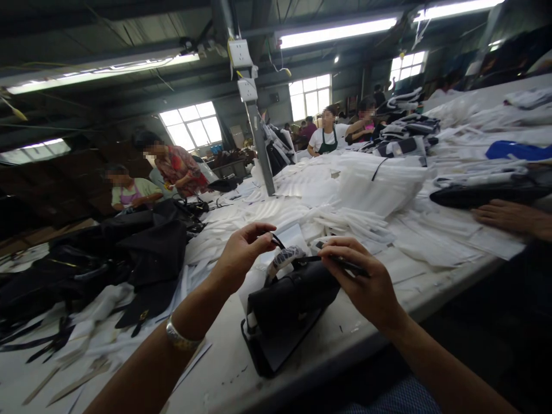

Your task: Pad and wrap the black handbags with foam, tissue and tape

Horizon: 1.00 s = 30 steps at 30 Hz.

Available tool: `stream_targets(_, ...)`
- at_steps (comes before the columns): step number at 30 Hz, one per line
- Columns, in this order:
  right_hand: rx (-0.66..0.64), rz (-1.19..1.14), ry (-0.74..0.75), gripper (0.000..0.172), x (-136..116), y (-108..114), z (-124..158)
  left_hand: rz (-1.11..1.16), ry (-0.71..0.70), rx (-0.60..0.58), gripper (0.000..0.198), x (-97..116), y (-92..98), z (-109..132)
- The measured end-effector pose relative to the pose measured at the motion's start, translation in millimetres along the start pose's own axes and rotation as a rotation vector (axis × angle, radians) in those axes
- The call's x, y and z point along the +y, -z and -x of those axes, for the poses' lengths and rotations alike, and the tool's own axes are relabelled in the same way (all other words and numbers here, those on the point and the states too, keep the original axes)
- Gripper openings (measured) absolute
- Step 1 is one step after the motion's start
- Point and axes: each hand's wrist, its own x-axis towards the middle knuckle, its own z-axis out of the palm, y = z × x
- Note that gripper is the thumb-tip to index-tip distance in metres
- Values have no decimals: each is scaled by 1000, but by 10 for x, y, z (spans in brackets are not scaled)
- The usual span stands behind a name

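A black handbag [287, 302] rests on the white table [224, 368] near its front edge, its flap side toward me. My left hand [244, 256] pinches a thin black strap [278, 240] above the bag's left part. Clear printed wrapping [287, 259] covers part of the bag's handle between my hands. On the right, my right hand [360, 276] has its fingers closed around a dark strap piece [348, 265], just above the bag's top right corner.
Piles of white foam sheets [375, 184] lie behind the bag. Black bags [150, 247] are heaped at left. A metal post [261, 149] rises from the table. Another person's hand [513, 218] rests at right by a dark item [483, 195]. Several people work farther back.
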Motion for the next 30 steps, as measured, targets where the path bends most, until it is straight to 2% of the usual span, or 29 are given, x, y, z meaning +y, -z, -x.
stream_targets(4,-89,-171,-253,16,32,73,48,-45,-7,-24,29,9,-51,29)
stream_targets(7,-164,-446,-450,20,43,97,74,-41,12,-43,31,26,-70,55)
stream_targets(10,-312,-791,-523,30,45,127,129,-38,8,-30,31,41,-59,55)
stream_targets(13,-485,-967,-580,48,71,149,214,-67,-8,-34,30,49,-34,35)
stream_targets(14,-481,-971,-630,48,88,144,242,-94,-14,-48,28,51,-24,26)
stream_targets(16,-381,-884,-748,42,121,108,280,-188,-40,-94,26,51,1,6)
stream_targets(19,-275,-667,-824,27,147,26,280,-431,-185,-162,25,31,58,-33)
stream_targets(23,-388,-535,-730,48,164,-18,202,-855,-485,-177,23,-55,146,-89)
stream_targets(25,-457,-450,-671,52,194,-8,166,-1040,-554,-126,23,-104,162,-98)
stream_targets(28,-520,-263,-559,42,227,7,143,-1133,-538,-40,23,-137,129,-85)
stream_targets(30,-529,-157,-471,35,211,3,150,-986,-451,-43,23,-126,87,-72)
